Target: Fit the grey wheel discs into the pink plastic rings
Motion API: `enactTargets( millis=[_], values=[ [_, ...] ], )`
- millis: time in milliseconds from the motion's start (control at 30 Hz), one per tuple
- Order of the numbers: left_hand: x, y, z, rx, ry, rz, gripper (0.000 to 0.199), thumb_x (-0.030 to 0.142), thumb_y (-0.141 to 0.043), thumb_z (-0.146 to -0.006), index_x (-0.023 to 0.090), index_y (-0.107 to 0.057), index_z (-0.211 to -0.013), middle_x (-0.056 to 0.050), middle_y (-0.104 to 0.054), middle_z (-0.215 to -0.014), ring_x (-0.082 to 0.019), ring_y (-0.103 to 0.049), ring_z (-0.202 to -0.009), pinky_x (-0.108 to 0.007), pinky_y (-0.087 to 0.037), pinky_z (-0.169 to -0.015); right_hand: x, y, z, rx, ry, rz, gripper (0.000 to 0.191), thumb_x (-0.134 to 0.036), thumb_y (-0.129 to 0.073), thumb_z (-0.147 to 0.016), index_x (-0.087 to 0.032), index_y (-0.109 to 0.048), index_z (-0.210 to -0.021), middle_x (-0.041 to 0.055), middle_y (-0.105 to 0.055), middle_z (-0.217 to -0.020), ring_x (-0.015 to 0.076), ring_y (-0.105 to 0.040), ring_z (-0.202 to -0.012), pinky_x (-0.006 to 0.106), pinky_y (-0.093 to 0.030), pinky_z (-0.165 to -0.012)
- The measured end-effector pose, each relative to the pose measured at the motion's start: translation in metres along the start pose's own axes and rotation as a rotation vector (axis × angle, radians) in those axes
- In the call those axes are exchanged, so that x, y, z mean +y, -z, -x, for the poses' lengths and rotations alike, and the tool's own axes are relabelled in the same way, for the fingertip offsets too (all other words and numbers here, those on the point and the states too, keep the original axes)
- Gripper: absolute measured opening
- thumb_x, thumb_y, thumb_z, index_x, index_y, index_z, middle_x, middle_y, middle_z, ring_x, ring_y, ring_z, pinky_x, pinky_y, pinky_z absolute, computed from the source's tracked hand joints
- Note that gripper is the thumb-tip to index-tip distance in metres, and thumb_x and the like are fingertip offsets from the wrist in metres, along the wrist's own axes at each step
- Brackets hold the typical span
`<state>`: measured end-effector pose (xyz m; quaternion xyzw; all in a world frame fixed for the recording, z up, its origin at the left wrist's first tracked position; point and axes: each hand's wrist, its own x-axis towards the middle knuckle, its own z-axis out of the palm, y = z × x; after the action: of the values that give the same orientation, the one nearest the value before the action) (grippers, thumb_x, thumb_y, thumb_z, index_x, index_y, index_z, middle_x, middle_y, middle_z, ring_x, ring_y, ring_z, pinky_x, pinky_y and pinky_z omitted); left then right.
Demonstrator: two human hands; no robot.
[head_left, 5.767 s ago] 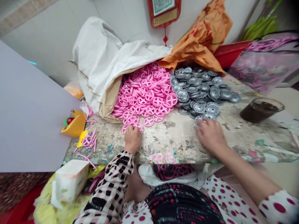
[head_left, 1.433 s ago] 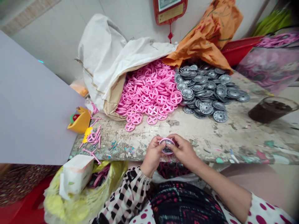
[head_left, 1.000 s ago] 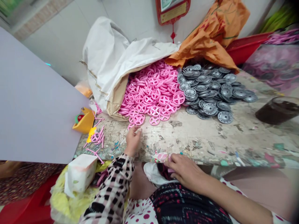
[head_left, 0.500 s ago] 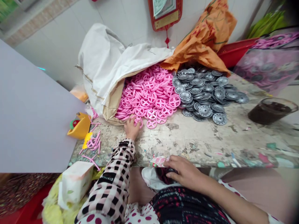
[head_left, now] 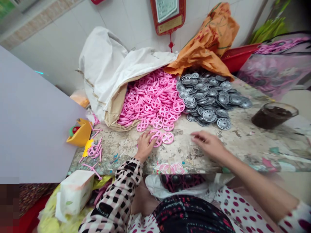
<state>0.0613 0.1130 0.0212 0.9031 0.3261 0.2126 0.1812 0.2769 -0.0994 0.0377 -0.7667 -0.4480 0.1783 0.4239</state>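
Pink plastic wheels with four-spoke centres (head_left: pixel 152 97) spill from a white sack (head_left: pixel 104 61) onto the worn table. My left hand (head_left: pixel 145 145) is at the near edge of this pile, its fingers curled over a pink wheel (head_left: pixel 156 140). Another pink wheel (head_left: pixel 167 138) lies flat just right of those fingers. Over the table to the right is my right hand (head_left: pixel 211 145), slightly blurred, thumb and fingers apart and nothing visible in them. Beyond it lies a heap of grey plastic discs (head_left: pixel 209 116), which it does not touch.
A glass of dark liquid (head_left: pixel 273 117) stands at the right. An orange sack (head_left: pixel 206 45) lies behind the discs. Pink sticks (head_left: pixel 98 150) and a yellow scoop-like piece (head_left: pixel 81 133) are at the left. An open bag of pink and black parts (head_left: pixel 178 182) sits below the table edge.
My left hand has drawn several pink wheels from the pile towards me and right. My right hand has risen from the bag below the edge to above the table.
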Motion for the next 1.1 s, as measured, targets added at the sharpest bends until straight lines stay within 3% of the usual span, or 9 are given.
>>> enactTargets(
  millis=[100,167,267,367,467,567,800,967,1100],
  values=[
    [0.012,0.0,0.005,0.096,-0.048,0.058,0.028,0.037,-0.057,-0.083,0.028,-0.068,-0.108,-0.006,-0.051,-0.134,-0.024,-0.041,-0.127,-0.044,-0.029,-0.11,0.025,0.03,-0.042,0.401,-0.143,0.278,0.042,-0.039,-0.054,-0.081,-0.017,-0.06,-0.116,0.0116,-0.057,-0.1,0.0233,-0.056,-0.083,0.038,-0.044,-0.079],
    [0.023,0.002,0.011,0.16,-0.046,0.115,0.025,0.036,-0.059,-0.082,0.026,-0.07,-0.102,-0.007,-0.055,-0.129,-0.024,-0.044,-0.124,-0.042,-0.03,-0.109,0.038,0.042,-0.061,0.482,-0.184,0.392,0.052,-0.042,-0.057,-0.079,-0.016,-0.055,-0.124,0.0148,-0.054,-0.106,0.0279,-0.053,-0.094,0.041,-0.042,-0.081],
    [0.044,0.002,0.023,0.183,0.063,0.303,0.022,0.037,-0.058,-0.082,0.022,-0.07,-0.093,-0.005,-0.065,-0.1,-0.019,-0.056,-0.102,-0.035,-0.041,-0.096,0.05,0.045,-0.075,0.457,-0.213,0.441,0.055,-0.043,-0.061,-0.077,-0.015,-0.055,-0.124,0.0146,-0.056,-0.102,0.0294,-0.051,-0.096,0.039,-0.041,-0.079],
    [0.063,0.001,0.033,0.105,0.328,0.656,0.024,0.041,-0.059,-0.08,0.018,-0.067,-0.081,0.0,-0.06,-0.072,-0.012,-0.056,-0.071,-0.025,-0.048,-0.07,0.056,0.039,-0.075,0.427,-0.203,0.407,0.047,-0.037,-0.061,-0.077,-0.017,-0.058,-0.119,0.009,-0.058,-0.091,0.0246,-0.052,-0.087,0.035,-0.04,-0.074],
    [0.077,-0.002,0.038,-0.059,0.666,1.078,0.026,0.04,-0.068,-0.072,0.017,-0.061,-0.083,0.002,-0.059,-0.068,-0.009,-0.054,-0.056,-0.02,-0.045,-0.05,0.058,0.032,-0.069,0.392,-0.192,0.316,0.037,-0.033,-0.057,-0.079,-0.017,-0.061,-0.113,0.0062,-0.059,-0.082,0.0199,-0.052,-0.077,0.032,-0.038,-0.069],
    [0.085,-0.004,0.041,-0.195,0.859,1.333,0.031,0.028,-0.074,-0.065,0.017,-0.057,-0.089,0.0,-0.063,-0.073,-0.012,-0.061,-0.059,-0.02,-0.048,-0.048,0.057,0.027,-0.064,0.382,-0.184,0.281,0.038,-0.035,-0.056,-0.079,-0.016,-0.061,-0.112,0.0058,-0.059,-0.081,0.0189,-0.052,-0.075,0.031,-0.038,-0.067],
    [0.094,-0.013,0.047,-0.23,0.916,1.37,0.024,0.018,-0.07,-0.067,0.015,-0.053,-0.084,-0.002,-0.063,-0.064,-0.012,-0.062,-0.052,-0.018,-0.049,-0.045,0.053,0.013,-0.065,0.401,-0.159,0.209,0.038,-0.035,-0.057,-0.075,-0.018,-0.061,-0.109,0.003,-0.059,-0.075,0.0187,-0.052,-0.068,0.03,-0.036,-0.062],
    [0.096,-0.015,0.047,-0.246,0.895,1.508,0.023,0.022,-0.067,-0.074,0.016,-0.054,-0.093,-0.004,-0.066,-0.079,-0.014,-0.067,-0.066,-0.021,-0.054,-0.055,0.052,0.0,-0.056,0.383,-0.112,0.072,0.029,-0.036,-0.052,-0.078,-0.018,-0.064,-0.097,0.0027,-0.059,-0.076,0.0171,-0.052,-0.066,0.029,-0.039,-0.063],
    [0.096,-0.017,0.046,-0.239,0.885,1.607,0.023,0.03,-0.062,-0.081,0.015,-0.056,-0.097,-0.009,-0.067,-0.092,-0.016,-0.068,-0.077,-0.025,-0.056,-0.068,0.047,-0.006,-0.049,0.41,-0.046,0.189,0.032,-0.04,-0.053,-0.08,-0.019,-0.064,-0.102,0.0051,-0.056,-0.088,0.017,-0.053,-0.072,0.03,-0.043,-0.07]
  ],
)
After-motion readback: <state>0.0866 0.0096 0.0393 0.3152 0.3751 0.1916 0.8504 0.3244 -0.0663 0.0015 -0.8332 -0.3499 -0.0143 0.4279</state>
